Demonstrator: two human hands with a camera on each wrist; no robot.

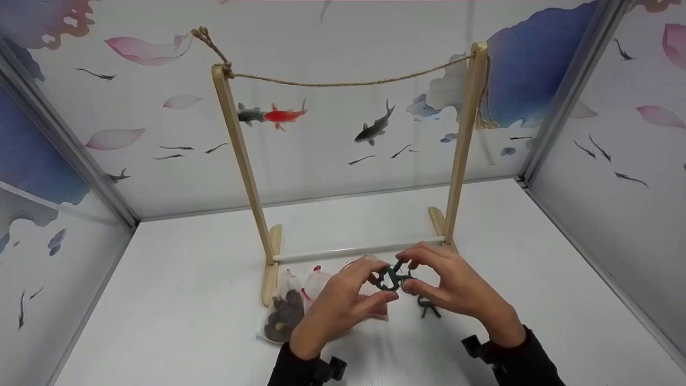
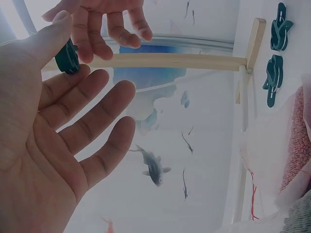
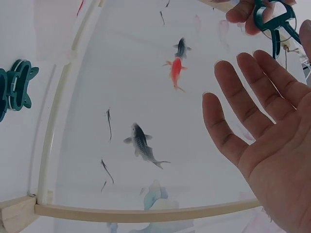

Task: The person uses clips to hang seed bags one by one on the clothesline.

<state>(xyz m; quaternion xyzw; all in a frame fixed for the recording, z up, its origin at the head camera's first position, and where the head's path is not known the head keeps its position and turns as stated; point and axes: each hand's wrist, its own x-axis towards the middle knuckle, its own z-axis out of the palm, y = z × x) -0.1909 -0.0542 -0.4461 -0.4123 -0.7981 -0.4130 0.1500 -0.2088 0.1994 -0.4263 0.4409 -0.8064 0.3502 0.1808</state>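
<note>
A dark green spring clip (image 1: 390,279) with a round jaw end and two handles is up between both hands. My left hand (image 1: 348,295) pinches its rounded end between thumb and fingers. The right hand (image 1: 455,279) pinches the handle end, thumb at one handle and index finger at the other; its remaining fingers (image 3: 233,97) are spread. In the left wrist view the clip (image 2: 67,58) shows edge-on by the left thumb. Two more green clips lie on the table, a farther one (image 2: 280,29) and a nearer one (image 2: 273,80).
A wooden frame (image 1: 244,161) with a slack rope (image 1: 332,84) between its posts stands behind the hands. A white rod (image 1: 343,252) joins its feet. Clear bags with dark lumps (image 1: 286,316) and pinkish cloth (image 2: 296,141) lie left. Printed panels (image 1: 343,145) enclose the white table (image 1: 187,279).
</note>
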